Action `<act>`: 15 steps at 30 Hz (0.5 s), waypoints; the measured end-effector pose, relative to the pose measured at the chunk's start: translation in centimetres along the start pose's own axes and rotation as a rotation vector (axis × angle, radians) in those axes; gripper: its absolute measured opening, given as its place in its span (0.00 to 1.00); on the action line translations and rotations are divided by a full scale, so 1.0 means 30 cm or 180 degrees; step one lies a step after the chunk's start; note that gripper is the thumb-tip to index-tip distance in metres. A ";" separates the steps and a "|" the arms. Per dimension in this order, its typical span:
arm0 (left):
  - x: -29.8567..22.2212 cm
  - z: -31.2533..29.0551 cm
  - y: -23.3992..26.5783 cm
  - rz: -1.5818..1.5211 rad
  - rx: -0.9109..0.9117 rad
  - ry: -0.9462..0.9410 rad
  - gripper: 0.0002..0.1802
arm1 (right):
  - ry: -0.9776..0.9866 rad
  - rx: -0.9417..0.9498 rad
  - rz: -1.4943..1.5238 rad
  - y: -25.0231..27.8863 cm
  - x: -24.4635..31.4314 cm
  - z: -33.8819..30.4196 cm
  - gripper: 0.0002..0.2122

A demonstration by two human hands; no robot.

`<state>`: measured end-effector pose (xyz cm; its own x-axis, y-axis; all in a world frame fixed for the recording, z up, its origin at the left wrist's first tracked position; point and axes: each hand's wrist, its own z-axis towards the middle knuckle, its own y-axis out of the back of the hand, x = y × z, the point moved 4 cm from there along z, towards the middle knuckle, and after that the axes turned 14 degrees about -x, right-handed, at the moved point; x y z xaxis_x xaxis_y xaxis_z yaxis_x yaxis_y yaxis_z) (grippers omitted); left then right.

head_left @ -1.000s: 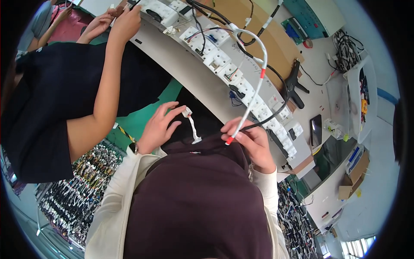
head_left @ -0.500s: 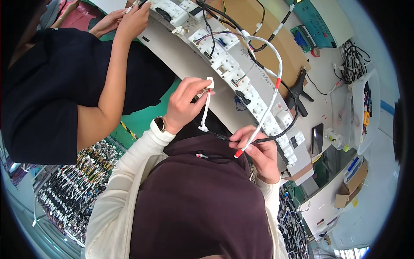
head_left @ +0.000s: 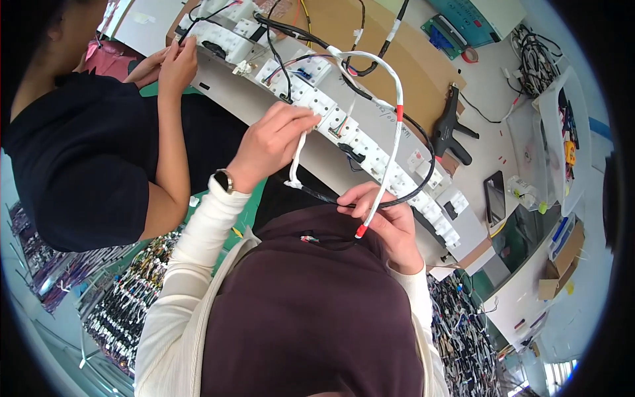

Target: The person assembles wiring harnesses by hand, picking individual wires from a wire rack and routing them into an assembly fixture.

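My left hand (head_left: 274,142) is closed at the row of white test-fixture blocks (head_left: 314,99), fingertips against one block. It pinches the end of a white-sleeved branch of the wire harness; the white connector there is hidden behind my fingers. From it the white sleeve (head_left: 296,162) drops to a taped joint and runs on as a black braided cable (head_left: 321,195). My right hand (head_left: 387,221) is closed around this black cable, near my body. A white cable with red bands (head_left: 391,155) loops down from the fixture, its red tip (head_left: 360,231) lying at my right fingers.
A co-worker's hands (head_left: 175,66) work at the far left of the bench. Beyond the fixture lie a black clamp (head_left: 453,129), a phone (head_left: 494,197), a coiled cable bundle (head_left: 534,63) and a clear bin (head_left: 555,145). Many harnesses (head_left: 139,311) hang at lower left.
My left hand has moved forward from the near side to the fixture blocks, carrying the white connector. My right hand keeps hold of the black cable. The view has shifted slightly.
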<state>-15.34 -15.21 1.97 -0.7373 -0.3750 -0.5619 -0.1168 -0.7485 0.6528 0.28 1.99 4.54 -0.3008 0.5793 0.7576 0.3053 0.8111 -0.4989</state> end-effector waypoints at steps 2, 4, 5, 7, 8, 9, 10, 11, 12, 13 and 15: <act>0.006 0.011 0.015 -0.0016 0.0212 -0.0076 0.19 | -0.0116 -0.0015 0.0033 0.009 -0.003 0.014 0.09; 0.014 0.032 0.016 -0.0163 0.0471 -0.0104 0.16 | -0.0115 -0.0010 0.0024 0.020 -0.005 0.023 0.10; 0.017 0.050 0.022 -0.0157 0.0485 -0.0102 0.16 | -0.0114 -0.0013 -0.0002 0.023 -0.006 0.027 0.10; 0.025 0.087 0.025 -0.0326 0.0829 0.0062 0.12 | -0.0086 -0.0005 0.0032 0.022 0.001 0.036 0.10; 0.022 0.108 0.031 -0.0309 0.0843 0.0064 0.12 | -0.0053 0.0001 0.0051 0.022 0.004 0.042 0.10; 0.026 0.124 0.025 -0.0354 0.1087 0.0346 0.13 | -0.0057 0.0009 0.0072 0.025 0.002 0.047 0.10; 0.030 0.136 0.020 -0.0395 0.1328 0.0636 0.13 | -0.0028 0.0031 0.0120 0.026 0.002 0.050 0.10; 0.034 0.156 0.018 -0.0377 0.1344 0.0644 0.13 | 0.0000 0.0050 0.0169 0.027 0.002 0.054 0.09; 0.045 0.174 0.007 -0.0394 0.1510 0.0705 0.11 | -0.0008 0.0057 0.0193 0.028 0.004 0.057 0.09; 0.052 0.188 -0.001 -0.0409 0.1678 0.0770 0.10 | -0.0022 -0.0011 0.0268 0.029 0.009 0.061 0.09; 0.051 0.217 -0.006 -0.0331 0.1832 0.0801 0.09 | -0.0046 -0.0074 0.0374 0.041 0.006 0.070 0.09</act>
<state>-20.78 -12.09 4.31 -0.5320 -0.4856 -0.6936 -0.5699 -0.4005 0.7175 -1.31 3.26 3.17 -0.2745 0.6716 0.6882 0.3601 0.7354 -0.5740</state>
